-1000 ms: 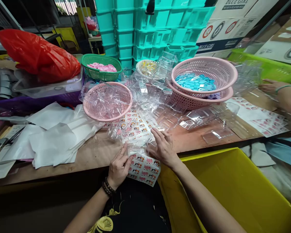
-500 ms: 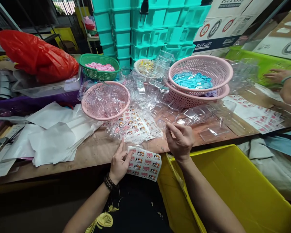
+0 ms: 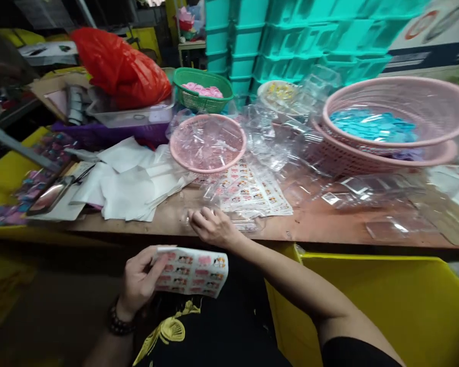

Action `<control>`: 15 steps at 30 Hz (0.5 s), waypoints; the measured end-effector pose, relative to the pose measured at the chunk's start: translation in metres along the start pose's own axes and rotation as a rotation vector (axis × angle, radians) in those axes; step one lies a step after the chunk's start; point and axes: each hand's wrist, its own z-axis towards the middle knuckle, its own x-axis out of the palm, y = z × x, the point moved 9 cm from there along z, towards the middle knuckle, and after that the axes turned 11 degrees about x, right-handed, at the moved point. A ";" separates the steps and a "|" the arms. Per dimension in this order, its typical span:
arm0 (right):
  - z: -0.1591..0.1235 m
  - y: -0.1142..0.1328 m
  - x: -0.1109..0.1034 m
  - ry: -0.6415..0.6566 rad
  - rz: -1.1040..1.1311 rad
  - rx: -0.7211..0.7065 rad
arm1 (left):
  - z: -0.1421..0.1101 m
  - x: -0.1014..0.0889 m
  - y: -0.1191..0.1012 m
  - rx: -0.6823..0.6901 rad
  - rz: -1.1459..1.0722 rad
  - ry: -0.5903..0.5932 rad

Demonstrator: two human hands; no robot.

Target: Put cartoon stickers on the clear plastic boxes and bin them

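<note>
My left hand [image 3: 141,280], with a dark beaded bracelet at the wrist, pinches a sticker sheet [image 3: 193,270] printed with cat and pink pictures. It holds the sheet tilted in front of my body, below the table edge. My right hand [image 3: 212,227] is curled at the table's front edge, its fingertips down on or beside a clear plastic case [image 3: 248,221]. What lies under those fingers is hidden. Just behind the case, more sticker sheets [image 3: 256,191] are spread in a pile, partly under clear plastic pieces.
A pink basket [image 3: 208,168] of clear plastic stands behind the sheets. White backing papers [image 3: 128,188] lie to the left. Stacked pink baskets [image 3: 386,150], the upper with blue pieces, stand right. A yellow bin [image 3: 367,300] sits below the table edge; teal crates [image 3: 290,66] rise behind.
The view has swung left. My right hand has crossed leftward to the clear case at the table edge. My left hand has drawn the sticker sheet back and down, off the table edge.
</note>
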 end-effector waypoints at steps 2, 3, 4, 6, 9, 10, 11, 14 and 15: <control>0.004 0.002 0.021 0.087 -0.036 -0.032 | -0.007 0.000 0.018 -0.122 -0.006 -0.063; 0.004 -0.002 0.026 0.121 -0.047 -0.022 | -0.010 0.003 0.026 -0.168 -0.024 -0.083; 0.004 -0.007 0.028 0.147 -0.041 -0.002 | -0.012 0.005 0.033 -0.204 -0.043 -0.101; 0.002 -0.022 0.018 0.167 0.039 0.071 | -0.015 0.009 0.045 -0.263 -0.075 -0.145; -0.001 -0.046 -0.019 0.101 0.338 0.266 | -0.015 0.015 0.053 -0.306 -0.123 -0.172; -0.003 -0.051 -0.030 0.092 0.453 0.325 | -0.013 0.018 0.052 -0.303 -0.140 -0.158; -0.005 -0.052 -0.038 0.113 0.553 0.358 | -0.010 0.022 0.050 -0.292 -0.153 -0.142; -0.013 -0.033 -0.038 0.341 0.713 0.355 | -0.003 0.029 0.041 -0.234 -0.149 -0.108; -0.018 -0.027 -0.033 0.426 0.735 0.376 | -0.001 0.030 0.039 -0.219 -0.134 -0.105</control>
